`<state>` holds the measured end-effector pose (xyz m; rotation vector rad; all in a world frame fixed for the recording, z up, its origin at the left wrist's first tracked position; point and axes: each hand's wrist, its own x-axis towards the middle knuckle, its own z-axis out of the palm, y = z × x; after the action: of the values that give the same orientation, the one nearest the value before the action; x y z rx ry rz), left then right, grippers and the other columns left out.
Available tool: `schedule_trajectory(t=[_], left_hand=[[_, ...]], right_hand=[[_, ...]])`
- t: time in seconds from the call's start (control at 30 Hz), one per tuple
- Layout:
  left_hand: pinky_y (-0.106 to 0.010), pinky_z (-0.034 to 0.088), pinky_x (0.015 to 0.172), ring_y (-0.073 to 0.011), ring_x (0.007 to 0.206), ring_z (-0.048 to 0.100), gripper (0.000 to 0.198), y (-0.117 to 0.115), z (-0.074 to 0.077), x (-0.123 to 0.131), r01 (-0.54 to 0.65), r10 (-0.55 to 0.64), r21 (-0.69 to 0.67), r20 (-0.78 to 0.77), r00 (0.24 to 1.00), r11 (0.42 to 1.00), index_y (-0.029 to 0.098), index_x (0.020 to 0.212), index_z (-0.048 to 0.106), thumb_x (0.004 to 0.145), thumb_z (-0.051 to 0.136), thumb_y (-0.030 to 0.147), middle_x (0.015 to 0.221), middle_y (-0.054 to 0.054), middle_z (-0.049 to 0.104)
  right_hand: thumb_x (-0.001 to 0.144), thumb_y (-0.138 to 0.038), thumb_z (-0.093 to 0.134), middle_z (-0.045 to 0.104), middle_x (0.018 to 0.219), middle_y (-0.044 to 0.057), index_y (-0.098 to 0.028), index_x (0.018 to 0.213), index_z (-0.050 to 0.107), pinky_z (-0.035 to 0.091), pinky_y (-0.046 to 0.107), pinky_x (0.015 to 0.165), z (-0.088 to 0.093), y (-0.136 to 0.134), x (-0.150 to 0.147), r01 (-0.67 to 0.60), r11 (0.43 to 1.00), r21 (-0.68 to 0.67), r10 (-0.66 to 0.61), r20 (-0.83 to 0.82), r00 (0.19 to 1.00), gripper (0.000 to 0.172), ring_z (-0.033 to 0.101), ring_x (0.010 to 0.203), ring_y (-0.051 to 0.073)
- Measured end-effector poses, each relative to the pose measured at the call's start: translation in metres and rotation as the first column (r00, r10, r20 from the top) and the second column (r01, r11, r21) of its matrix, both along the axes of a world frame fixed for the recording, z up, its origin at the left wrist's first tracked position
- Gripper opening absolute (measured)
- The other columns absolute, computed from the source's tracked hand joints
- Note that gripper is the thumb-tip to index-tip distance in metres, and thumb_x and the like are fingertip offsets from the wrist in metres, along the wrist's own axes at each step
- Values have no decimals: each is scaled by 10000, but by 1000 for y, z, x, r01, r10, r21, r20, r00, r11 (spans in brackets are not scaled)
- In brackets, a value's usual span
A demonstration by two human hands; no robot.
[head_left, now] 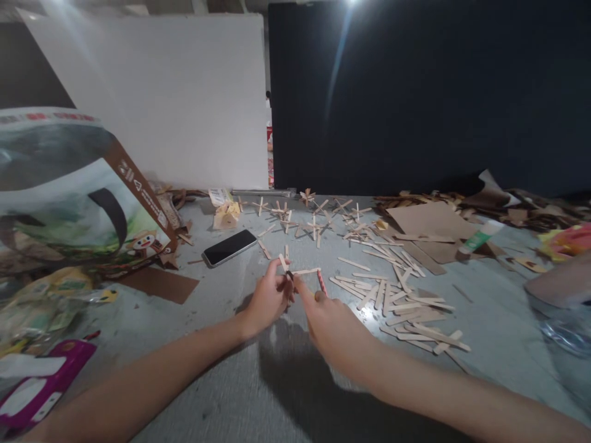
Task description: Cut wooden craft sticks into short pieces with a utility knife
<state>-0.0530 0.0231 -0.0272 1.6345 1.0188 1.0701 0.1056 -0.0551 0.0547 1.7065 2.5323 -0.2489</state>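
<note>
My left hand (270,298) and my right hand (327,320) meet over the grey tabletop (258,381). Both pinch a small cluster of wooden craft sticks (295,269) crossed at a dark centre point. My left fingers close on the sticks near the crossing. My right hand also grips a thin red pen-like tool (321,283) whose tip points toward the sticks. To the right of my hands lies a loose pile of plain sticks (406,307).
Several finished crossed-stick stars (314,218) lie at the back. A black phone (229,247) lies left of them. A large printed bag (69,191) stands on the left, cardboard scraps (434,220) and a green-white glue tube (480,237) on the right.
</note>
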Motion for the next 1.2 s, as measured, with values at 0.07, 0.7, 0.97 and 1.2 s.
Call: schedule_trajectory(t=[0.07,0.7,0.97,1.2], left_hand=[[-218,399,519,-113,517,545,391,-1,1,-1,20,-19,35,-37,999,999,199,1265,464,970,580,429,632,57,611],[-227,399,531,-112,524,532,330,-5,9,-1,80,-78,44,-50,996,996,201,1218,544,964,582,409,647,41,607],[-232,387,517,-125,517,561,509,-4,3,-4,84,-82,24,-67,994,996,189,1290,478,968,570,572,635,43,614],[-226,379,511,-110,528,528,465,-4,10,0,75,-75,-10,0,997,997,200,1190,523,928,609,574,651,49,587]], right_hand=[[931,-99,578,727,1134,199,-134,1648,141,550,331,729,2,0,1,-5,1000,-9,5,-7,1000,840,758,927,298],[921,-144,632,732,950,147,-139,1615,264,521,313,655,13,0,7,-11,999,-49,10,-24,1000,786,765,882,310],[941,-136,583,735,976,154,-124,1619,235,512,328,664,14,-1,6,-10,999,-37,9,-38,999,763,762,907,318],[923,-113,591,733,957,152,-111,1618,238,513,320,660,13,-1,8,-21,1000,-19,20,-41,999,779,767,902,313]])
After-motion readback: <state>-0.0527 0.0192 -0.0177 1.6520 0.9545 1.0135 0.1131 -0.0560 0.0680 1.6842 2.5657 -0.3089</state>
